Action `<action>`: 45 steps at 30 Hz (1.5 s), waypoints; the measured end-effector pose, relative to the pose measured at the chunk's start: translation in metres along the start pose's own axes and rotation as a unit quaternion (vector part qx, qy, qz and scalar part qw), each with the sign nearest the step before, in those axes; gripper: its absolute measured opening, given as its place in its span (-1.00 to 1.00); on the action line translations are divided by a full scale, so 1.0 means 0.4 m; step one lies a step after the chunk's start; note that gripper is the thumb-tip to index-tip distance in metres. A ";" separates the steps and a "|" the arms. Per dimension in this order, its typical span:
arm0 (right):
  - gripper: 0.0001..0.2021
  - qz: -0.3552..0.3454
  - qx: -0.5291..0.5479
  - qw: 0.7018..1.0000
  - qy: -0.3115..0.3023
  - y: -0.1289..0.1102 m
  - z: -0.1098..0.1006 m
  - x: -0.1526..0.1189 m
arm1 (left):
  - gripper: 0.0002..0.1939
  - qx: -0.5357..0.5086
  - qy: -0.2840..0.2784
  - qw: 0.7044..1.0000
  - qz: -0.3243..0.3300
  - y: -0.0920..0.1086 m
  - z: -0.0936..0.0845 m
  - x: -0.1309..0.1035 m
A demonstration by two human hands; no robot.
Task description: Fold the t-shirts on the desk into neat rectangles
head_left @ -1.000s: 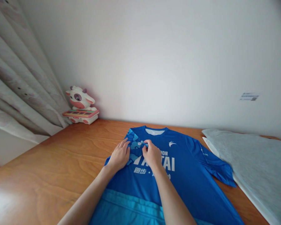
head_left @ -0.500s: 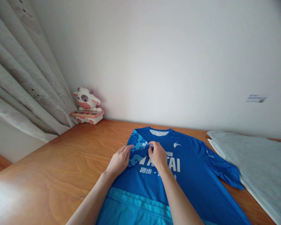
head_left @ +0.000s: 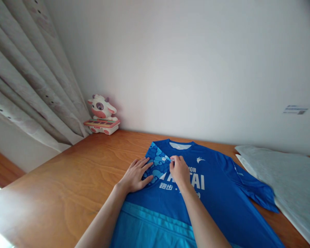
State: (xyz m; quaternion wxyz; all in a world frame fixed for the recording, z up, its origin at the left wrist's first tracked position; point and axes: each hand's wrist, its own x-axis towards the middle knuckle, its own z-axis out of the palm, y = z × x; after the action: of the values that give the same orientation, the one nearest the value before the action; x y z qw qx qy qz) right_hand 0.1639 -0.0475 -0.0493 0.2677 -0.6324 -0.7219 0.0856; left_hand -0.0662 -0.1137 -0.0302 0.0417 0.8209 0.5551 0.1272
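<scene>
Hands on blue jersey

blue shirt chest print "TAI", "跑步"

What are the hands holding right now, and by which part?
The right hand pinches the edge of the folded-in patterned sleeve of the blue shirt. The left hand lies flat on the shirt's folded edge, pressing rather than gripping.
</scene>
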 end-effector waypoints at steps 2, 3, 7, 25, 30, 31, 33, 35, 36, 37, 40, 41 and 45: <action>-0.75 -0.012 -0.014 1.000 0.019 -0.004 -0.004 -0.002 | -0.35 -0.003 0.003 1.000 -0.002 -0.004 -0.001 0.000; -0.75 -0.028 -0.019 0.999 0.028 -0.006 -0.006 -0.003 | -0.38 -0.005 0.013 1.000 0.000 -0.006 -0.001 0.001; -0.69 -0.146 0.010 0.989 0.008 -0.015 -0.008 -0.007 | -0.51 -0.024 0.052 0.998 0.016 -0.012 0.004 0.007; -0.75 -0.267 0.158 0.926 -0.215 -0.122 -0.053 -0.039 | -0.53 0.025 0.142 0.984 -0.101 -0.104 0.035 0.013; -0.80 -0.263 0.157 0.933 -0.188 -0.124 -0.030 -0.058 | -0.55 0.026 0.173 0.976 -0.127 -0.096 0.025 0.014; -0.78 -0.259 0.156 0.940 -0.156 -0.123 -0.023 -0.062 | -0.57 0.015 0.180 0.977 -0.113 -0.094 0.024 0.015; -0.74 -0.241 0.138 0.958 -0.072 -0.121 -0.007 -0.070 | -0.62 -0.003 0.182 0.980 -0.075 -0.089 0.023 0.017; -0.74 -0.209 0.096 0.973 -0.004 -0.116 0.008 -0.075 | -0.66 -0.003 0.174 0.983 -0.064 -0.087 0.024 0.018; -0.70 -0.188 0.070 0.980 0.010 -0.113 0.014 -0.077 | -0.67 0.003 0.168 0.983 -0.072 -0.086 0.025 0.018; -0.65 -0.164 0.045 0.985 0.011 -0.111 0.019 -0.079 | -0.68 0.010 0.163 0.983 -0.085 -0.085 0.025 0.018; -0.45 -0.087 -0.021 0.996 -0.025 -0.105 0.026 -0.080 | -0.63 0.019 0.151 0.983 -0.101 -0.083 0.022 0.017; -0.40 -0.072 -0.033 0.996 -0.039 -0.105 0.026 -0.080 | -0.61 0.017 0.147 0.985 -0.093 -0.081 0.019 0.016; -0.33 -0.051 -0.046 0.995 -0.078 -0.108 0.019 -0.077 | -0.60 0.004 0.128 0.991 -0.046 -0.070 0.007 0.012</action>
State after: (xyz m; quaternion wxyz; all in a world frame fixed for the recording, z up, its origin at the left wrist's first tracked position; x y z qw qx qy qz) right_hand 0.1243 -0.0836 -0.0443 0.1851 -0.5979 -0.7750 0.0874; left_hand -0.0888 -0.0984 -0.0380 -0.0275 0.7719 0.5933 0.2268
